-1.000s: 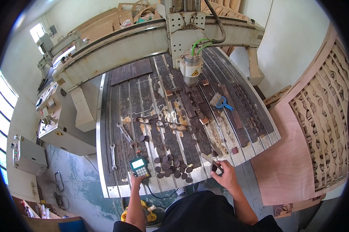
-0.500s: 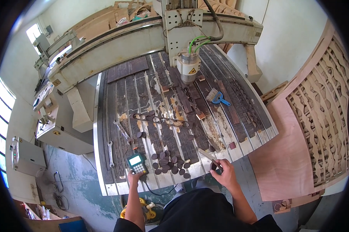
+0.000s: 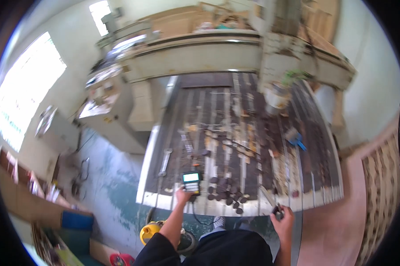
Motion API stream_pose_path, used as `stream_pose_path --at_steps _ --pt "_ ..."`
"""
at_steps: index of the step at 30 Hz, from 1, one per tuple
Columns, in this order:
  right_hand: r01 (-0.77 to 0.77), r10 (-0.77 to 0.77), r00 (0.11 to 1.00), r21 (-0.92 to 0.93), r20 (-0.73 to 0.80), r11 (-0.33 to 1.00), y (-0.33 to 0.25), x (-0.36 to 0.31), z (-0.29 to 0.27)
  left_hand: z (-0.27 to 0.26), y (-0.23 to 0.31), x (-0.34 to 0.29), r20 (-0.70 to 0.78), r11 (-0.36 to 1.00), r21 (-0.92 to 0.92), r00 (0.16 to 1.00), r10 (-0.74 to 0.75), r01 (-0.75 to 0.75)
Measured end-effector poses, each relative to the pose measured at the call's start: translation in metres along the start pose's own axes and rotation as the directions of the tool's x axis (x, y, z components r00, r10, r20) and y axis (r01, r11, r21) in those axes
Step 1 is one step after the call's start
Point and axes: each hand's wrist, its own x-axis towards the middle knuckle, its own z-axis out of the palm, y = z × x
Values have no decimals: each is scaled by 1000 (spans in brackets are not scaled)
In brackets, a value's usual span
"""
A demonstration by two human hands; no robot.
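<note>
Two wrenches (image 3: 165, 162) lie on the left part of the grooved machine bed (image 3: 313, 201), plus one brush with a blue handle (image 3: 300, 143) over on the right. Can't give you any writing, folks: the one handheld controller (image 3: 191, 181) has a lit screen, but whatever is on it and the keys is blurred, and the yellow mark on the one spindle (image 3: 277, 98) is just a smudge.

The controller is at the near edge of the bed, left of the discs, with its dark cable looping below. The left hand (image 3: 182, 195) has its fingers closed around the controller's lower end. The right hand (image 3: 286, 218) is curled near the bed's near edge, pinching one pale flat tool (image 3: 267, 196) that points up and left. Something dark sits at the fingers too, can't tell what.

Dark round discs (image 3: 226, 189) between the hands: well over a dozen, some overlapping, so no exact count. One yellow machine (image 3: 149, 231) is on the floor by the left forearm.
</note>
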Motion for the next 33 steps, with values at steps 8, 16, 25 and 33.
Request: stream_pose_path --at_steps 8,16,25,33 --pt "10 -8 996 -17 93 1000 -9 4 8 -5 33 -45 -219 995 63 971 94 -82" --pt "-191 108 953 284 282 940 -34 28 37 -23 156 -132 391 809 -408 719 574 -424" --pt "98 -125 982 182 142 978 -39 42 41 -3 220 -213 741 734 -643 421 523 219" --pt "-229 141 961 400 237 888 22 82 -7 19 280 -232 716 676 -664 531 453 319"
